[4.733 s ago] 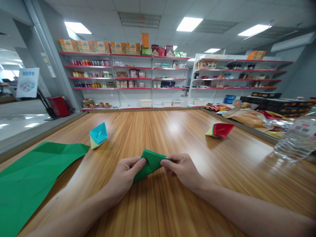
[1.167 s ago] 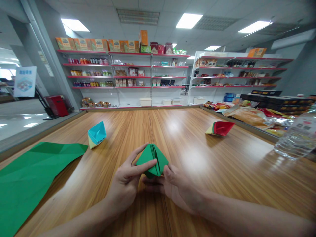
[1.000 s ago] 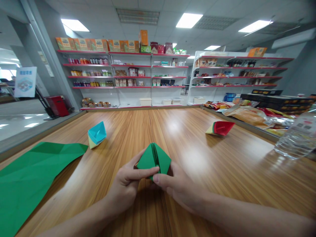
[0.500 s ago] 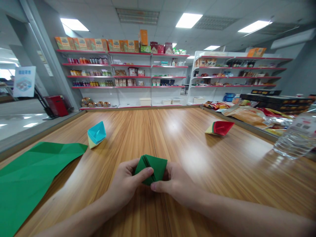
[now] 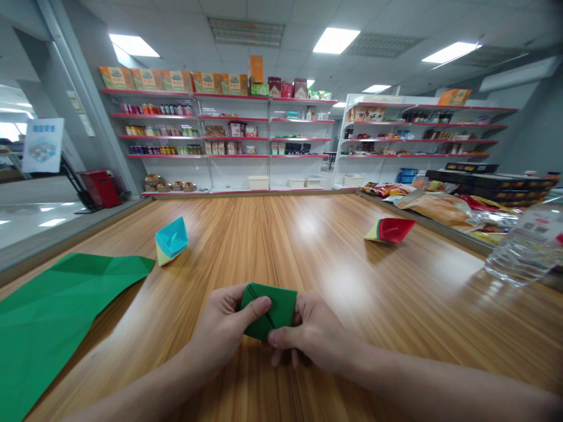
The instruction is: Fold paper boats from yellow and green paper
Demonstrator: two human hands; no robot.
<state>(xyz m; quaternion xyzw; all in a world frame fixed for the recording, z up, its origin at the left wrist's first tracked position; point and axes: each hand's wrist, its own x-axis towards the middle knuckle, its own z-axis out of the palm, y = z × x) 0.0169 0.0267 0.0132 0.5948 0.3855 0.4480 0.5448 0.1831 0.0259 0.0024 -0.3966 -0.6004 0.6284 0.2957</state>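
On the wooden table point(image 5: 352, 264) right before me, my left hand point(image 5: 220, 334) and right hand point(image 5: 310, 337) pinch the folded green paper point(image 5: 275, 308) flat between thumbs and fingers, so I should press each crease evenly with edges aligned.

Both hands pinch a small folded green paper piece point(image 5: 269, 309) low over the wooden bench point(image 5: 334, 252): left hand point(image 5: 222, 334) with thumb on its front, right hand point(image 5: 314, 337) just beside. A large creased green paper sheet point(image 5: 53, 316) lies left; a blue-and-yellow paper boat point(image 5: 171, 240) and a red paper boat point(image 5: 390, 230) sit farther back.
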